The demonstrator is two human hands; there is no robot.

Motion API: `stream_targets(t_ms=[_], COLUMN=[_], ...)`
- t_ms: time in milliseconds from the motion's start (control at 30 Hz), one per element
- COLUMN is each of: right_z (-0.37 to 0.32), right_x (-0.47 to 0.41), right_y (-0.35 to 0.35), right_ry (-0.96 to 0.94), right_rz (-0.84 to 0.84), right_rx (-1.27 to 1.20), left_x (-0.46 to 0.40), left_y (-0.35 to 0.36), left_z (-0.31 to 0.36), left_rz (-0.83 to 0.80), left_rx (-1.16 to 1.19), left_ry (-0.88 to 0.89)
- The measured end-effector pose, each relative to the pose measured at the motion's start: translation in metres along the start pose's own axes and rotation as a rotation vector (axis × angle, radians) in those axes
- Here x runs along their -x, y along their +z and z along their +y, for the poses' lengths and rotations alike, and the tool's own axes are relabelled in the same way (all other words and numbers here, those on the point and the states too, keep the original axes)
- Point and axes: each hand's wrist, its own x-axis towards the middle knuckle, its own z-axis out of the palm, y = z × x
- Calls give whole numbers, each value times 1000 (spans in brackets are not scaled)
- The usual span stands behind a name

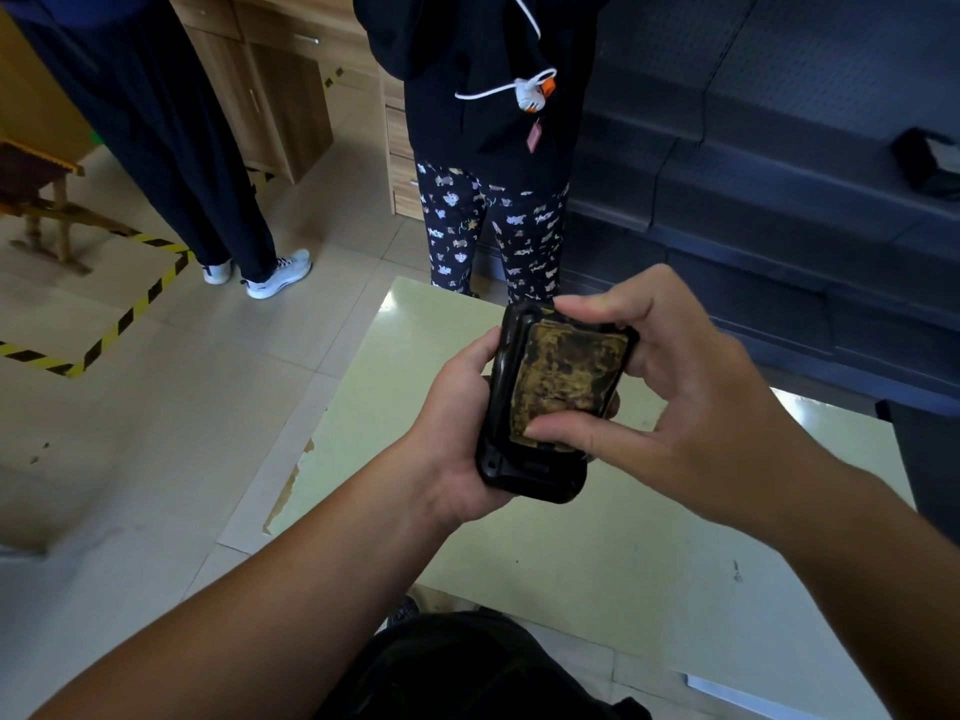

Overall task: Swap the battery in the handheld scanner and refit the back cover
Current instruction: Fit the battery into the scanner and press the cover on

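Observation:
I hold a black handheld scanner (pixel 524 470) back side up above a pale green table (pixel 597 558). My left hand (pixel 457 433) cups its left edge and underside. A worn black piece with a scuffed yellowish face (pixel 566 376), the back cover or the battery, I cannot tell which, lies tilted across the scanner's back. My right hand (pixel 675 402) pinches this piece, the thumb on its near end and the fingers over its far right corner. The scanner's front is hidden.
Two people stand beyond the table: dark trousers and white shoes (pixel 270 272) at left, patterned trousers (pixel 498 236) straight ahead. Dark shelving (pixel 779 174) fills the right side. Wooden cabinets (pixel 280 96) and yellow-black floor tape (pixel 130 314) lie at left.

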Motion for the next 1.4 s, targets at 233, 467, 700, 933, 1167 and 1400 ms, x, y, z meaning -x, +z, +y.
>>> stream_targets(t_ms=[233, 467, 700, 933, 1167, 1400], right_z=[4, 13, 21, 13, 3, 6], right_x=[5, 12, 17, 13, 11, 19], right_y=[4, 7, 10, 6, 2, 0], right_ry=[55, 138, 221, 208, 147, 131], right_rz=[48, 11, -24, 25, 92, 40], right_rx=[-123, -73, -79, -91, -67, 86], left_x=[4, 9, 11, 12, 14, 14], left_y=[4, 9, 10, 13, 14, 14], left_z=[0, -4, -5, -7, -9, -11], left_rz=[53, 140, 143, 48, -10, 9], left_rx=[-82, -166, -235, -196, -174, -194], left_ry=[-15, 10, 46, 79, 117, 127])
